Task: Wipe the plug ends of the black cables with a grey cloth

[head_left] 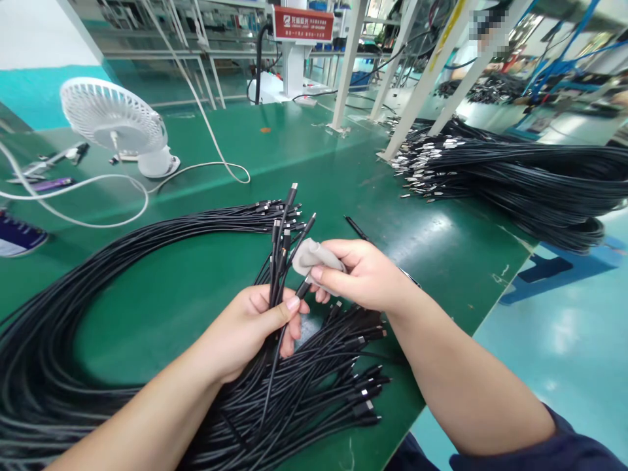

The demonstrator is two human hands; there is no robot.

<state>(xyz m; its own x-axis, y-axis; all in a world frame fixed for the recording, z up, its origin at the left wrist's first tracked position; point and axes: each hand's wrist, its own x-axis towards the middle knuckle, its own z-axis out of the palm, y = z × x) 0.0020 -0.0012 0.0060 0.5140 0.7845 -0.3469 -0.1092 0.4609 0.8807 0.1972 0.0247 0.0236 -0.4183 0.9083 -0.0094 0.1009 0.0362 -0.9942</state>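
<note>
- We held the cable end [303, 288] above the green desk [314, 163], towards its right edge; its tip met the grey cloth [316, 258].
- Our left hand [267, 320] pinched that end between thumb and fingers, with several upright cables [280, 261] gathered in the same grasp. We judged that a slack pinch could let one slip.
- Our right hand [353, 271] squeezed the folded cloth between thumb and fingers; its folds sat so near the upright connectors that they might have snagged.
- Beneath, the loose cables [314, 373] fanned towards the desk's right edge, crossing one another, so a tug could have dragged neighbours over.
- A looped bundle [49, 347] curved along the left side.
- A dark rod [357, 227], partly hidden behind our right hand, could have rolled if nudged.
- Farther out, a white fan [115, 118] stood towards the far left corner; a big bundle [530, 170] lay across the right edge, where its weight might have pulled it off.
</note>
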